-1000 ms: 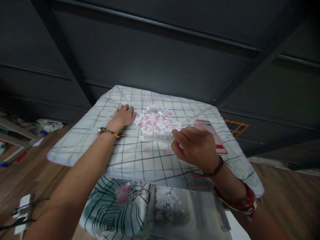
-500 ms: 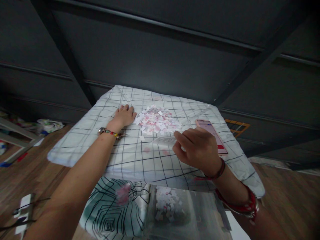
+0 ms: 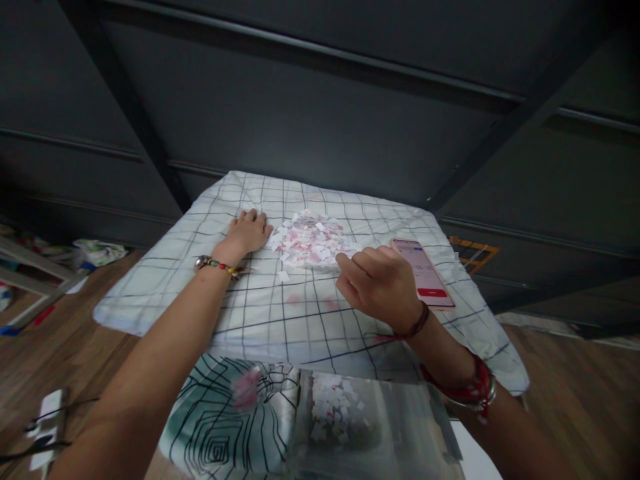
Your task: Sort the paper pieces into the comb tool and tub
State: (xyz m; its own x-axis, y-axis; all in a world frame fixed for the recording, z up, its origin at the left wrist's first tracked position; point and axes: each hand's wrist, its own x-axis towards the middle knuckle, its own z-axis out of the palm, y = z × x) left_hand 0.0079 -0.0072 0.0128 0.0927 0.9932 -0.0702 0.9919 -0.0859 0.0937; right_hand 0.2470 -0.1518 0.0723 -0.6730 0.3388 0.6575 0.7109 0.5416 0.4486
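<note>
My left hand (image 3: 250,231) lies palm down on the checked cloth (image 3: 240,303), its fingers spread and nothing in them. Just right of its fingertips is a low heap of small white and pink paper scraps (image 3: 315,240). At the near right side of this heap is my right hand (image 3: 379,280), fingers closed. It grips a pale, flat, translucent piece (image 3: 327,268), mostly hidden against the scraps, whose exact kind I cannot make out. One loose paper square (image 3: 283,275) lies in front of the heap.
A phone (image 3: 426,277) with its screen lit lies right of my right hand. Below the table's near edge are a clear plastic container (image 3: 395,427) with paper scraps in it and a teal patterned cushion (image 3: 225,420). Dark panels stand behind; a power strip (image 3: 49,427) is lower left.
My right hand has moved slightly left and away from me, bringing the translucent piece up against the near edge of the heap. More of the phone shows. My left hand stays in place.
</note>
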